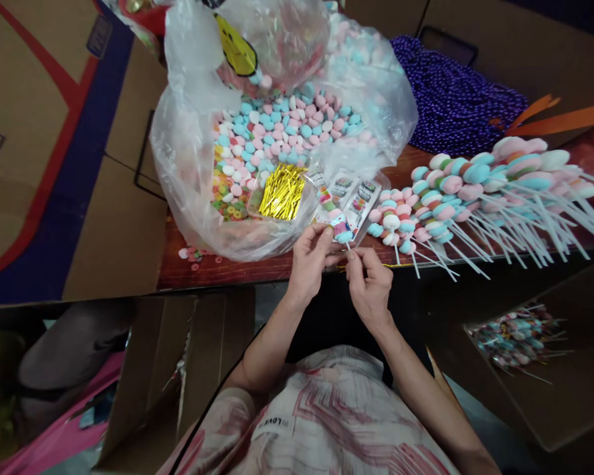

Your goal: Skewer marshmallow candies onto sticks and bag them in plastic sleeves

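My left hand (309,260) is closed round a candy skewer (343,233) near the table's front edge. Pink, blue and multicoloured sweets are threaded on its white stick, and a clear printed wrapper seems to cover them. My right hand (370,280) pinches the lower end by the stick; a gold strip shows close to its fingers, but its exact grip is partly hidden. Just beyond lie printed clear bags (360,198). To their left a clear tray holds gold twist ties (282,191). More candy skewers (445,191) are piled on the right, sticks pointing towards me.
A large open plastic bag (188,218) holds loose pink, blue and white sweets (277,125) and ring sweets. Purple cord (455,99) is heaped behind the skewers. Cardboard boxes (123,138) stand at left. Wrapped skewers (519,336) lie in a box at lower right.
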Demonstrator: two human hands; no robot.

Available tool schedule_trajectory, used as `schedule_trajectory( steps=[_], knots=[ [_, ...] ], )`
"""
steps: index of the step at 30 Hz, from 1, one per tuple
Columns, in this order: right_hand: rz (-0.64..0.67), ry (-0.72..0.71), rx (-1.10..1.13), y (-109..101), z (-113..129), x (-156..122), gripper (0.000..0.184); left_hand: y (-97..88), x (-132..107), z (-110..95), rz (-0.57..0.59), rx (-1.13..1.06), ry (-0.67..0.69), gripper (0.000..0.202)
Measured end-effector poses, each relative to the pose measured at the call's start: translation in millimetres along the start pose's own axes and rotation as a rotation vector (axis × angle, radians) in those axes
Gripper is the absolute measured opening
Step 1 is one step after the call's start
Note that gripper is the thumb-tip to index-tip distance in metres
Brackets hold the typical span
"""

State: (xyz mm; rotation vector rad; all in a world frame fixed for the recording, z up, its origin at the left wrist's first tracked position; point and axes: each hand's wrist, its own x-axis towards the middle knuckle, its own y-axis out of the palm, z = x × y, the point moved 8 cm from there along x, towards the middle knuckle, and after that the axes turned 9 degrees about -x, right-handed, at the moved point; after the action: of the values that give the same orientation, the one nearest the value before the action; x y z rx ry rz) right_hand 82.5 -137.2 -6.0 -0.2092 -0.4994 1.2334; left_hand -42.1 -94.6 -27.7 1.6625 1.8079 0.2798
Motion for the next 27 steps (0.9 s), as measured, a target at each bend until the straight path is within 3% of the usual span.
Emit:
schedule_trajectory(
  steps=[6,10,17,23,27],
  knots=[
    [0.050,0.022,0.048,-3,0,0,0.019,-0.3,3,-10,0.005,0.131,0.080,0.035],
    [0.087,0.034,0.090,-5,2,-3,0.018,1.9,6,-11,0.096,0.168,0.125,0.035],
    [-0.107,-0.146,-0.152,-17,18,-3,0.017,9.2,-7,-3,0.171,0.193,0.179,0.038],
    [-0.053,-0.291,-0.237,-12,29,-4,0.017,4.2,-10,-7,0.111,0.092,0.171,0.038],
    [-0.090,-0.328,-0.289,-12,32,-5,0.018,7.5,-13,-6,0.130,0.105,0.185,0.036]
  ],
)
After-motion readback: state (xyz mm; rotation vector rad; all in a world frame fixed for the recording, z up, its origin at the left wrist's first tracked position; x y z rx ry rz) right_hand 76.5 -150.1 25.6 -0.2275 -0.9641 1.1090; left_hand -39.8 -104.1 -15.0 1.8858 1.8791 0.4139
